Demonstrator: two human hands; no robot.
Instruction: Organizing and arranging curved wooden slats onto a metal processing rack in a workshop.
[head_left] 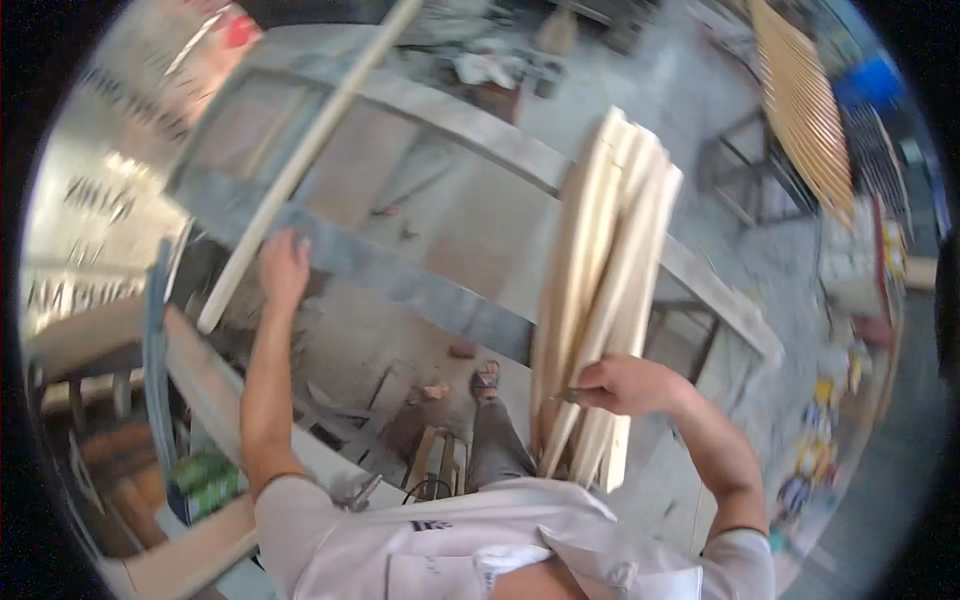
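A long pale wooden strip point(300, 165) slants across the metal frame on the left. My left hand point(285, 268) is beside its lower part, over the frame's grey crossbar; its slightly blurred fingers look stretched and apart, and it does not appear to grip the strip. On the right, a bundle of pale wooden strips point(610, 220) lies across the frame's bars, its near end close to my body. Over that near end is my right hand point(630, 385), fingers closed. A small dark bit shows at its fingertips, too small to name.
The grey metal frame point(440, 285) spans the area ahead of me, with offcuts on the floor beneath. A corrugated tan panel point(805, 110) stands at the far right by a dark metal stand point(755, 170). Printed sheeting point(110, 210) and a green bundle point(205, 482) are at left.
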